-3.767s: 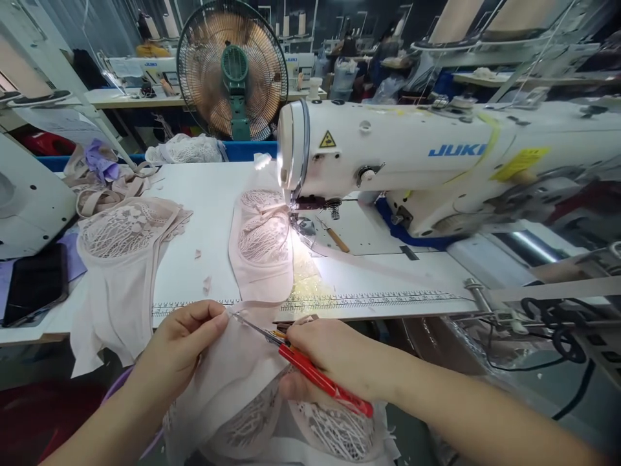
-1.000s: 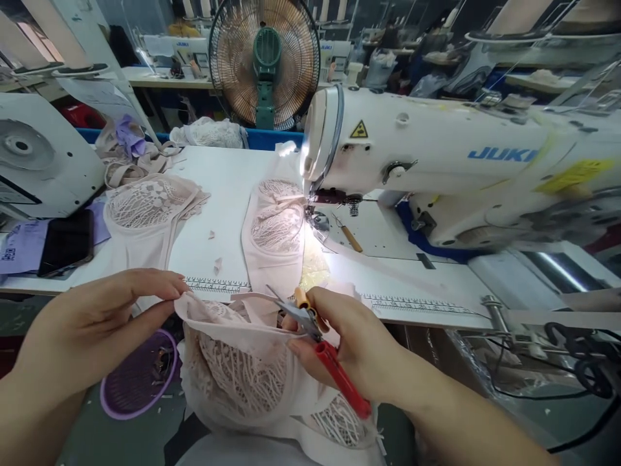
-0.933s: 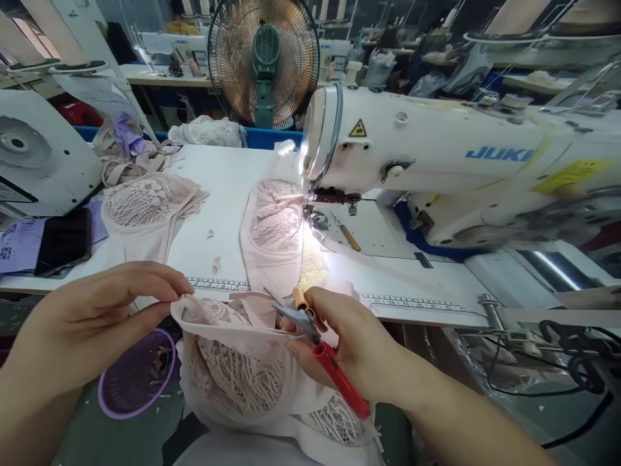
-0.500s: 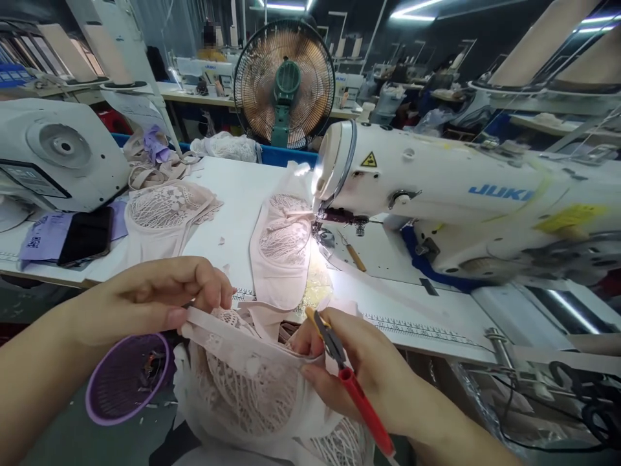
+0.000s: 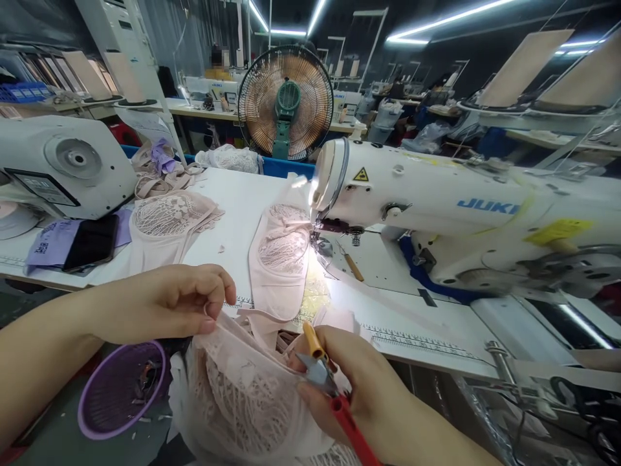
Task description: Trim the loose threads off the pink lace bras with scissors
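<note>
My left hand [image 5: 167, 301] pinches the upper edge of a pale pink lace bra piece [image 5: 242, 395] held over my lap. My right hand [image 5: 361, 385] grips the same piece at its right side and also holds red-handled thread snips [image 5: 330, 388], blades pointing up and left near the fabric edge. Another pink lace bra piece [image 5: 281, 259] lies on the white table [image 5: 233, 194] under the needle of the white JUKI sewing machine [image 5: 436, 200].
A stack of pink lace pieces [image 5: 169, 220] lies at the left of the table, beside a black phone [image 5: 92, 243] and a second machine [image 5: 63, 162]. A purple basket [image 5: 121, 388] sits below the table edge. A fan [image 5: 286, 100] stands behind. A person sits far back.
The view has tilted upward. My left hand has shifted right along the fabric edge and closed on it. My right hand has lowered the snips against the bra piece.
</note>
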`<action>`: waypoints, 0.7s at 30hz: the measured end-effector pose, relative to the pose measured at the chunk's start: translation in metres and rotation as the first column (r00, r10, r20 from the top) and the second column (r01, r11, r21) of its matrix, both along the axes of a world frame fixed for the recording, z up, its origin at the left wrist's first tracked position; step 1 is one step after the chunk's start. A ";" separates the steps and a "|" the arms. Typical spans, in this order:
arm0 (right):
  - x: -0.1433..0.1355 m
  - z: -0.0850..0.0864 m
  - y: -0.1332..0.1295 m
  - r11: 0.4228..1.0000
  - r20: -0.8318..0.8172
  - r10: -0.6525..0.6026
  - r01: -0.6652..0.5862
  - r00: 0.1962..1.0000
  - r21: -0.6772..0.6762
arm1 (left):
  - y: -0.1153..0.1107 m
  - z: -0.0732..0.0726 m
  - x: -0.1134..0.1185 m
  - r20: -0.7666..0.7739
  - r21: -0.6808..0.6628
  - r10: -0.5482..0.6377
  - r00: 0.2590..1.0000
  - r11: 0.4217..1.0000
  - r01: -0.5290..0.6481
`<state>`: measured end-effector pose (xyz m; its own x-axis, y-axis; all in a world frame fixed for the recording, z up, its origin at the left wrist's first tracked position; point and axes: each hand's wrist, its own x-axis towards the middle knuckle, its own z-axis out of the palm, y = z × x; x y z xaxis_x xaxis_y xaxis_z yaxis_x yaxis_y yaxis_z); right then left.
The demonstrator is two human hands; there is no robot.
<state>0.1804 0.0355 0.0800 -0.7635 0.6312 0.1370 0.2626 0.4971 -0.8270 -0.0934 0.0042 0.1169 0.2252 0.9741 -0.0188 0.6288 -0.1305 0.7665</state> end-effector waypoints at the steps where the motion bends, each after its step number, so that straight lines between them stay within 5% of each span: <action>1: 0.000 0.001 0.000 1.000 0.006 -0.001 0.001 1.000 0.004 | 0.001 0.002 -0.002 0.022 -0.093 -0.031 0.999 0.995 0.033; 3: 0.000 0.002 -0.001 1.000 0.011 -0.010 0.010 1.000 0.009 | 0.005 0.007 -0.006 0.051 -0.285 -0.097 0.994 0.952 0.108; 5: 0.000 0.002 -0.002 1.000 -0.014 -0.009 0.009 1.000 0.014 | 0.009 0.011 -0.008 0.024 -0.308 -0.070 0.997 0.949 0.074; 9: -0.001 -0.004 -0.002 1.000 -0.049 -0.001 0.001 0.999 -0.004 | 0.006 0.006 -0.001 0.033 -0.106 0.069 0.997 0.992 -0.066; 12: 0.002 -0.010 -0.002 0.999 -0.052 -0.031 0.030 0.998 -0.022 | -0.002 -0.006 0.012 0.183 0.037 0.144 0.972 0.987 -0.154; 16: 0.007 -0.018 -0.004 0.994 -0.014 -0.089 0.088 0.996 -0.064 | -0.009 -0.023 0.033 0.424 0.082 0.161 0.891 0.973 -0.214; 21: 0.016 -0.032 -0.007 0.980 -0.007 -0.145 0.142 0.989 -0.137 | -0.006 -0.038 0.054 0.552 0.142 0.142 0.822 0.955 -0.260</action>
